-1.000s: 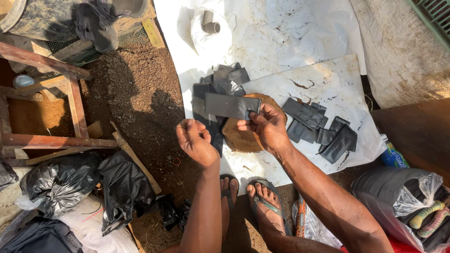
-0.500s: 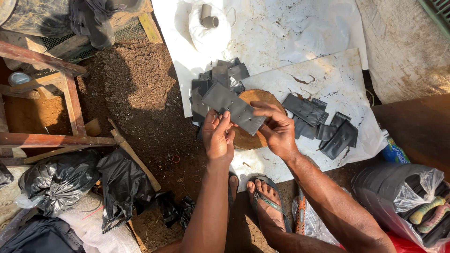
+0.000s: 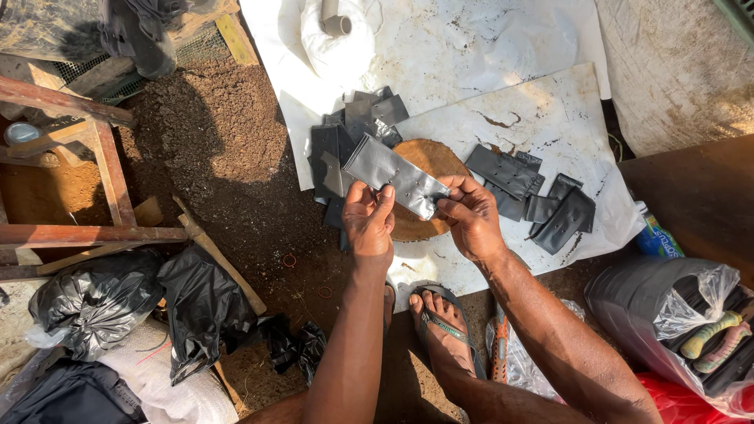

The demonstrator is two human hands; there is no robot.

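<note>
Both hands hold one flat grey-black plastic bag [image 3: 390,174] with small punched holes, above a round wooden block [image 3: 430,160]. My left hand [image 3: 369,221] pinches its lower left edge between thumb and fingers. My right hand [image 3: 471,216] grips its right end. A pile of similar black bags [image 3: 349,129] lies to the upper left of the block on a white sheet [image 3: 503,110]. Another group of black bags [image 3: 534,196] lies to the right of my right hand.
Brown soil [image 3: 224,149] covers the ground on the left beside a red-brown wooden frame [image 3: 94,180]. Black plastic sacks [image 3: 157,310] lie at lower left. A clear bag with contents [image 3: 691,322] sits at lower right. My sandalled foot [image 3: 444,326] rests below the hands.
My left hand rose from below the block and took hold of the bag's left edge. The bag now sits stretched between both hands, tilted down to the right.
</note>
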